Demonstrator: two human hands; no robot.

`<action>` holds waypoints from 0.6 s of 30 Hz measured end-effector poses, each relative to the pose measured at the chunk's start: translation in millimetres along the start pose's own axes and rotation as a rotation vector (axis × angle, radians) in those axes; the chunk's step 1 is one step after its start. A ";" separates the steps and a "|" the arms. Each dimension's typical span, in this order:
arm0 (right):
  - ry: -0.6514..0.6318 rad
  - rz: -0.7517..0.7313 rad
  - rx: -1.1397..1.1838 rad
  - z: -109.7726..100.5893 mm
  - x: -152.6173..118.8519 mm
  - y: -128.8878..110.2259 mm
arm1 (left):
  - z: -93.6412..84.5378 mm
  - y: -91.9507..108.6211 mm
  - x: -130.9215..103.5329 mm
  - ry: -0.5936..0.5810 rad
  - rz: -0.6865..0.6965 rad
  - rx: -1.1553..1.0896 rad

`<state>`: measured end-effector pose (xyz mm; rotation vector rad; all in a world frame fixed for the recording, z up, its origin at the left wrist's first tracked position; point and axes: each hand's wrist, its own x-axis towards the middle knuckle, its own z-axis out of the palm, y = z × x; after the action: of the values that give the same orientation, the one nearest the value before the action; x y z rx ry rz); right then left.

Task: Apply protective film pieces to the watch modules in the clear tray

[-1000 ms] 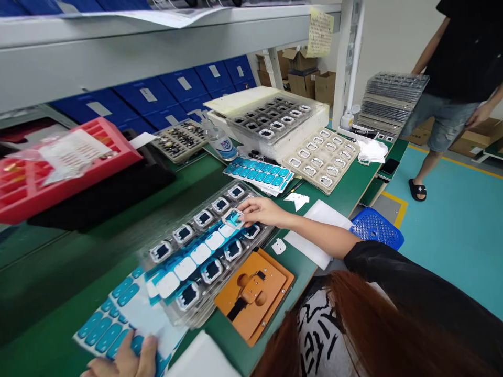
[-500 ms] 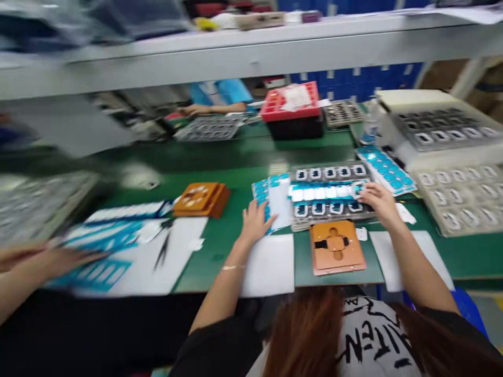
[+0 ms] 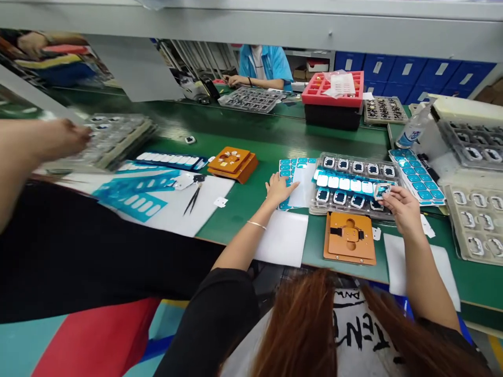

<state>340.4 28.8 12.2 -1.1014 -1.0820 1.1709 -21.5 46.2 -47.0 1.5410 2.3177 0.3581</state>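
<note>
Right hand [image 3: 401, 205] fingers [image 3: 387, 191] pinch small square part [image 3: 382, 190], teal film on top, at right end of clear tray [image 3: 356, 187]. Tray holds rows of dark-centred square parts plus teal strip of white labels [image 3: 346, 183]. Left hand [image 3: 280, 188] fingers spread flat on teal sticker sheet [image 3: 295, 178] beside tray. Orange jig [image 3: 349, 236] just in front, on green tabletop [image 3: 251, 196].

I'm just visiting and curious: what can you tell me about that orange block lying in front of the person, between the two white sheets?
The orange fixture plate looks like a flat, matte slab, perhaps phenolic board, in two stacked layers. Its top has a rounded recess crossed by a black strap or clip, with small screws near the corners. It lies flat on the green bench, just below the clear parts tray. Neither hand touches it; a small white tab lies at its right edge.
</note>
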 end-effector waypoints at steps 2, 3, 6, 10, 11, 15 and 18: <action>-0.004 -0.001 -0.002 0.2 0.0 0.0 | 3.1 12.8 7.6 0.011 -0.075 -0.002; -0.003 -0.004 -0.003 0.2 -0.1 -0.1 | 4.8 18.8 12.0 0.014 -0.111 0.000; 0.002 -0.015 -0.009 0.3 -0.5 -0.8 | 8.8 33.1 25.4 0.011 -0.206 0.010; -0.016 -0.026 -0.005 1.0 -2.1 -2.9 | 9.8 44.8 34.9 0.014 -0.248 0.031; -0.022 -0.028 -0.001 1.2 -2.7 -3.4 | 9.7 46.9 35.7 0.021 -0.245 0.037; -0.040 -0.033 0.013 1.5 -4.3 -4.3 | 10.5 52.1 38.8 0.045 -0.255 0.055; -0.038 -0.038 0.026 0.6 -3.8 -4.7 | 9.4 53.3 44.7 0.034 -0.303 0.060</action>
<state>340.2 24.8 16.7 -1.0383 -1.1093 1.1769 11.1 108.1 -41.1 1.1893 2.5598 0.2408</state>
